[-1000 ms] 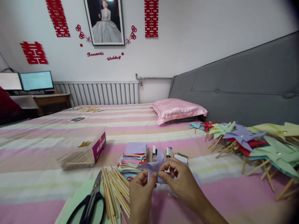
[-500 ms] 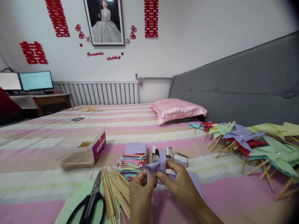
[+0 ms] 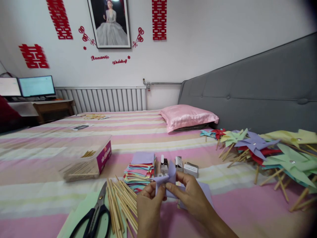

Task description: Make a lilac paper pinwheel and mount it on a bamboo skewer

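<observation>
Between my two hands is a purple paper pinwheel [image 3: 171,172], its blades folded in toward the middle. My left hand [image 3: 150,201] pinches it from the left, thumb near the centre. From the right, my right hand [image 3: 190,195] grips it with thumb and fingers closed on the paper. Under my right hand lies a flat purple sheet [image 3: 205,191]. Just behind the hands sit a stack of coloured paper squares [image 3: 143,158] and small boxes [image 3: 191,169]. Wooden sticks [image 3: 115,205] lie left of my left hand, beside dark-handled scissors [image 3: 95,215].
Finished pinwheels [image 3: 255,143] on sticks pile up at the right by the grey headboard [image 3: 247,82]. A clear plastic box [image 3: 84,165] with thin sticks inside stands left. Green paper [image 3: 74,218] lies under the scissors. Farther back is a pink pillow [image 3: 188,115] on the striped bedsheet [image 3: 133,127].
The view has shifted very slightly. Both hands keep their hold on the purple pinwheel, and its left blade sits a little differently.
</observation>
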Tool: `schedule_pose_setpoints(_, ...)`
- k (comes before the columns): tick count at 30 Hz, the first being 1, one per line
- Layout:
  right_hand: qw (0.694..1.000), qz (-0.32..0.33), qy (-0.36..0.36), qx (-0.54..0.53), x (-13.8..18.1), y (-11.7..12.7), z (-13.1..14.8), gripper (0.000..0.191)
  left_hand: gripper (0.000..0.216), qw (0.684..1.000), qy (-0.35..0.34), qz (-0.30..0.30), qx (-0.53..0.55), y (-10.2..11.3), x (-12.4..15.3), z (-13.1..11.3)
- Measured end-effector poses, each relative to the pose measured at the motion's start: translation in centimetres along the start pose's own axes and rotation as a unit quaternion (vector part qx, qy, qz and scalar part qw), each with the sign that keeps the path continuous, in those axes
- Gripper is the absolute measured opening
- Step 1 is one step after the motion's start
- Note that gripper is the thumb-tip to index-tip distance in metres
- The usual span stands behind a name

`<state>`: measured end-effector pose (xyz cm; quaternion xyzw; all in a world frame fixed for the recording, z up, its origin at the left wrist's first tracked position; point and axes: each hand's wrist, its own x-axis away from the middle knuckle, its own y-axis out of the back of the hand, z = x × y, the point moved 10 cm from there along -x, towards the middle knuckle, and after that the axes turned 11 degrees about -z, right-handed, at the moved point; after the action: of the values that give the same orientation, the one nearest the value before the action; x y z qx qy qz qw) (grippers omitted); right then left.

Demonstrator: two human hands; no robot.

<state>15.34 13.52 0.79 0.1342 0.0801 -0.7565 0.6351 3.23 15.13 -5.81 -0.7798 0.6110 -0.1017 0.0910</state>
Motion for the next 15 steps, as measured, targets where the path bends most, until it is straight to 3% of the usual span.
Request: schedule_pose_setpoints(15,1.0,-0.012,-0.019,0.0,-0.2,0.4,-1.3,0.018,0.016,1.0,0.013,0.019,0.01,-0.6,0.5,-0.1)
